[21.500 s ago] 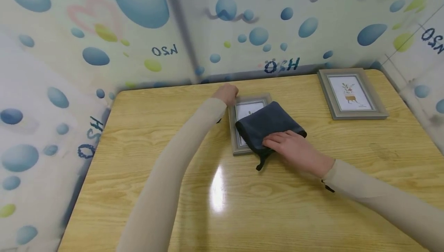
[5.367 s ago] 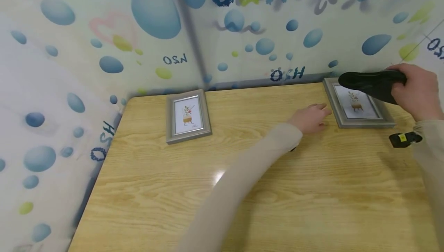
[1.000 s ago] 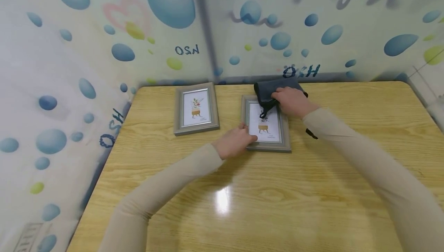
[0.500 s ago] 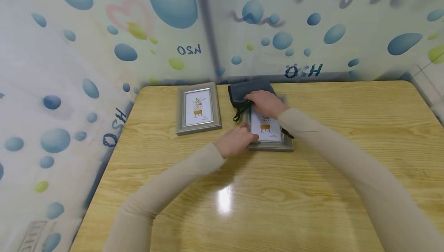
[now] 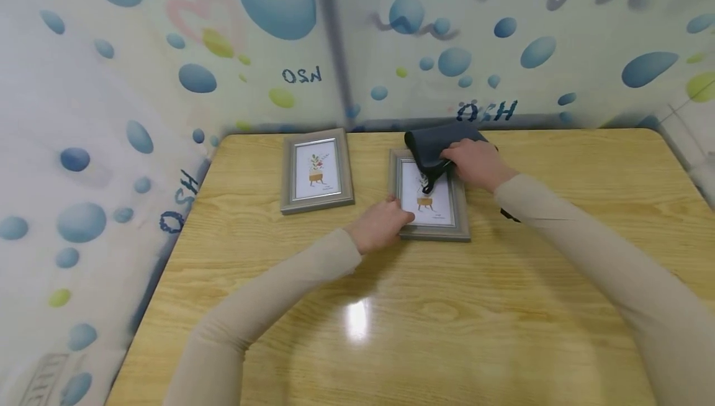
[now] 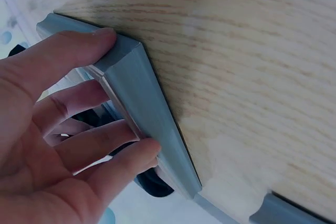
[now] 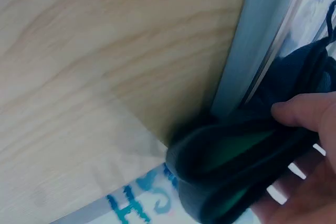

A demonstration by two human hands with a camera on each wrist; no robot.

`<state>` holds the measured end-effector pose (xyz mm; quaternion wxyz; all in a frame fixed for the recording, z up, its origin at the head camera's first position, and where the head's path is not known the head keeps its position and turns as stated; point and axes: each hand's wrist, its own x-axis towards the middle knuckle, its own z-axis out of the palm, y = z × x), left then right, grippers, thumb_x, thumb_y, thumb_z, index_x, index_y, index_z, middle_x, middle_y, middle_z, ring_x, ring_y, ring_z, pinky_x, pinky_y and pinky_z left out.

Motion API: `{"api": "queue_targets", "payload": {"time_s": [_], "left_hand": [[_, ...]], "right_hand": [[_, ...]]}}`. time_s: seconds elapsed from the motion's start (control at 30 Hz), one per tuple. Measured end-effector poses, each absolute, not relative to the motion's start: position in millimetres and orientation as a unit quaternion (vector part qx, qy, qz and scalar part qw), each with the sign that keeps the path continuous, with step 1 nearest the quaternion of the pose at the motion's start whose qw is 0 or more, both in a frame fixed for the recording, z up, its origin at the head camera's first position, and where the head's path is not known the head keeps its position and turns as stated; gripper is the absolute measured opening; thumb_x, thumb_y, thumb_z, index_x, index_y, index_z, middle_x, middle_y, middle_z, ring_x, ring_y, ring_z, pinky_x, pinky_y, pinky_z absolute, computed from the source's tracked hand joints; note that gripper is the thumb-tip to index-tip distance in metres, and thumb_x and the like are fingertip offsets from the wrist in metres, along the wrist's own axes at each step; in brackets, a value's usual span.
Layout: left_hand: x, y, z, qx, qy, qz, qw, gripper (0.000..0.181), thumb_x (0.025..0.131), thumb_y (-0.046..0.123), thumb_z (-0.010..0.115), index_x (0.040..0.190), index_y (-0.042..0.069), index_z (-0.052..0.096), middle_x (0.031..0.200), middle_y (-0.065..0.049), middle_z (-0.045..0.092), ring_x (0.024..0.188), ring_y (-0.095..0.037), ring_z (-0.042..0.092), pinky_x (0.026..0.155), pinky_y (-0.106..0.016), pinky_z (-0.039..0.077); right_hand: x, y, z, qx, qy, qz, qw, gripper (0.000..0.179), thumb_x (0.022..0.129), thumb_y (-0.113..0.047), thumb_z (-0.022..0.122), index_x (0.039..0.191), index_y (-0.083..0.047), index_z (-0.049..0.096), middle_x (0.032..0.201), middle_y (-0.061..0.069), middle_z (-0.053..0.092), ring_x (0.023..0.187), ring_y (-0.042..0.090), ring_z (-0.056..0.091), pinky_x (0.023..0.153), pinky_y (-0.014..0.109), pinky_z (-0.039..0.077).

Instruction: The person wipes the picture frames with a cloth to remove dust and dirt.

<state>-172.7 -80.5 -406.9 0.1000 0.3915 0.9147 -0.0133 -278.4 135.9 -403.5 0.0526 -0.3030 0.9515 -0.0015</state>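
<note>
My left hand (image 5: 381, 225) holds the lower left corner of a grey picture frame (image 5: 462, 213) lying on the table. In the left wrist view the thumb lies over the corner of the frame (image 6: 152, 103), and the fingers bend at its inner edge. My right hand (image 5: 479, 162) grips a folded dark blue cloth (image 5: 427, 144) with a small hanging loop. The cloth covers the frame's far part, including the top of its plant picture. In the right wrist view, the thumb presses on top of the bunched cloth (image 7: 236, 156), the fingers beneath.
A second grey picture frame (image 5: 345, 189) with a similar plant picture lies to the left, a short gap away. Both rest on a wooden table (image 5: 447, 331). Its far edge meets a wall (image 5: 357, 40) printed with blue drops and letters.
The left frame was wiped with the cloth, then lay at the left. The other frame came from the right to the middle. Lately the cloth swept left and back right while my left hand stayed.
</note>
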Motion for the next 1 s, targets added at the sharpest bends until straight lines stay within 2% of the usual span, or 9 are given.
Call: {"api": "queue_targets", "payload": {"time_s": [0.2, 0.53, 0.73, 1.0], "left_hand": [[-172.4, -82.3, -407.1, 0.393, 0.915, -0.029, 0.089, 0.028, 0.080, 0.011, 0.078, 0.108, 0.010, 0.070, 0.097, -0.010, 0.067, 0.094, -0.025, 0.058, 0.078, -0.032, 0.052], [-174.8, -81.1, -407.8, 0.416, 0.905, -0.022, 0.085, 0.027, 0.078, 0.009, 0.079, 0.104, 0.011, 0.071, 0.091, -0.006, 0.067, 0.089, -0.023, 0.057, 0.077, -0.034, 0.049], [-173.2, -78.2, -409.2, 0.414, 0.906, -0.027, 0.083, 0.026, 0.079, 0.010, 0.079, 0.104, 0.012, 0.071, 0.090, -0.006, 0.067, 0.089, -0.024, 0.059, 0.076, -0.034, 0.050], [-171.6, -78.4, -408.0, 0.418, 0.905, -0.047, 0.064, 0.026, 0.078, 0.011, 0.079, 0.102, 0.011, 0.070, 0.088, -0.006, 0.067, 0.088, -0.024, 0.060, 0.077, -0.035, 0.051]], "right_hand": [[-281.7, 138.5, -401.0, -0.286, 0.957, -0.015, 0.046, 0.029, 0.092, -0.002, 0.059, 0.120, 0.001, 0.062, 0.113, 0.021, 0.062, 0.102, 0.040, 0.059, 0.082, 0.054, 0.050], [-281.5, 76.9, -402.5, -0.333, 0.935, -0.109, 0.058, 0.033, 0.095, -0.006, 0.059, 0.128, -0.004, 0.060, 0.121, 0.017, 0.062, 0.110, 0.036, 0.058, 0.095, 0.050, 0.044], [-279.4, 61.9, -407.7, -0.361, 0.924, -0.114, 0.052, 0.033, 0.096, -0.006, 0.058, 0.129, -0.006, 0.059, 0.122, 0.015, 0.062, 0.110, 0.034, 0.058, 0.091, 0.048, 0.046], [-282.1, 107.6, -412.0, -0.356, 0.933, -0.052, 0.022, 0.027, 0.093, -0.008, 0.062, 0.121, -0.006, 0.064, 0.107, 0.014, 0.069, 0.092, 0.034, 0.064, 0.078, 0.050, 0.051]]}}
